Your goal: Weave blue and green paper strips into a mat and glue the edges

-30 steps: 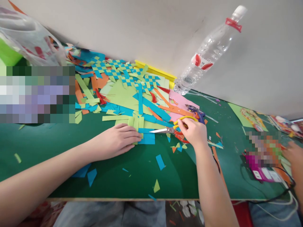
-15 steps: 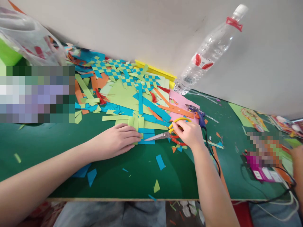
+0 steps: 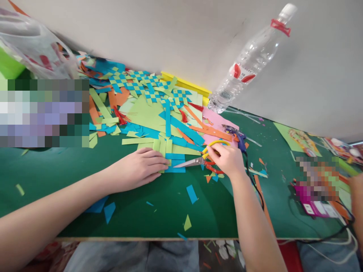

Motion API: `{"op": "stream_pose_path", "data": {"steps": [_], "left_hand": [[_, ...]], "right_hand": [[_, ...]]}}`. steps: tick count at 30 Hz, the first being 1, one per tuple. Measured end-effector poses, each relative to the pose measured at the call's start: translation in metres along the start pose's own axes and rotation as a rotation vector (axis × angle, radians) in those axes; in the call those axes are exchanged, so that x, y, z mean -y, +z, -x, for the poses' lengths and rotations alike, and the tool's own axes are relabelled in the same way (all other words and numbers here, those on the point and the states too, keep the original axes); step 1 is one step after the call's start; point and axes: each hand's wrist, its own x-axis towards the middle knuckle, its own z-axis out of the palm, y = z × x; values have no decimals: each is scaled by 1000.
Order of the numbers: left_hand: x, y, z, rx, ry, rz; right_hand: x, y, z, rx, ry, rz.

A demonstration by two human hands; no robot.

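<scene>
My left hand (image 3: 138,170) lies flat with its fingers stretched over a small weave of green strips (image 3: 155,145) and blue strips (image 3: 177,158), pressing it to the table. Part of the weave is hidden beneath the palm. In my right hand (image 3: 228,158) is a pair of scissors (image 3: 195,163) with one yellow and one red handle. Their blades appear closed and point left, the tip over the blue strips close to my left fingertips. Behind the hands, finished blue-and-green woven paper pieces (image 3: 136,85) lie among loose strips and red tassels (image 3: 121,116).
A clear plastic bottle (image 3: 249,60) stands by the wall. A purple glue gun (image 3: 238,138) with a black cord lies right of the scissors. Paper scraps (image 3: 192,194) dot the green table (image 3: 136,219). Another person's arm (image 3: 356,200) shows at the right edge, past a magenta object (image 3: 306,200).
Both hands and the scissors stay almost exactly where they were. At the right edge the other person's hand has shifted slightly.
</scene>
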Motion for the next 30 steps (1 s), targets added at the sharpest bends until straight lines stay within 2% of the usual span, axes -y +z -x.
{"op": "stream_pose_path", "data": {"steps": [3, 9, 14, 25, 30], "left_hand": [[0, 0, 0, -8, -1, 9], [-1, 0, 0, -3, 9, -4], [-1, -1, 0, -17, 0, 4], [-1, 0, 0, -5, -7, 9], [-1, 0, 0, -9, 8, -14]], "right_hand": [[-3, 1, 1, -23, 100, -22], [-11, 5, 1, -77, 345, 91], [-10, 7, 0, -115, 447, 131], [-13, 14, 1, 153, 588, 53], [-11, 10, -1, 164, 591, 40]]}}
